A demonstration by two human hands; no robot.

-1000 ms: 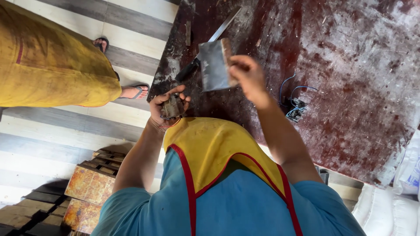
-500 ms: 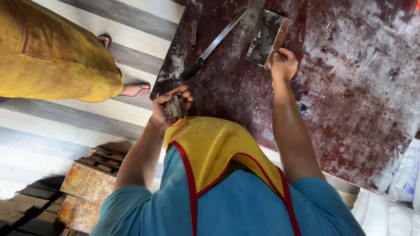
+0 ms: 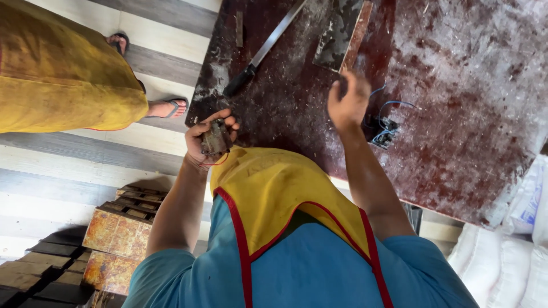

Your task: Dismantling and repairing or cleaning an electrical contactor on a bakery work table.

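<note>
My left hand (image 3: 201,140) is closed around a small rusty brown block (image 3: 216,138), held just above the near edge of the dark red table (image 3: 468,114). My right hand (image 3: 348,104) hovers over the table with its fingers loosely curled and nothing visible in them. Just beyond it lies a flat grey slab with a reddish edge (image 3: 342,34). A long knife with a black handle (image 3: 265,50) lies on the table to the left of the slab.
Blue wires with small parts (image 3: 385,132) lie on the table right of my right hand. Another person in a yellow garment (image 3: 57,74) stands at the left, a sandalled foot (image 3: 171,107) by the table corner. Stacked rusty tiles (image 3: 114,234) sit lower left, white sacks (image 3: 514,256) lower right.
My right hand held the flat grey slab up, laid it on the table, and has now let go and drawn back. My left hand keeps the block in place.
</note>
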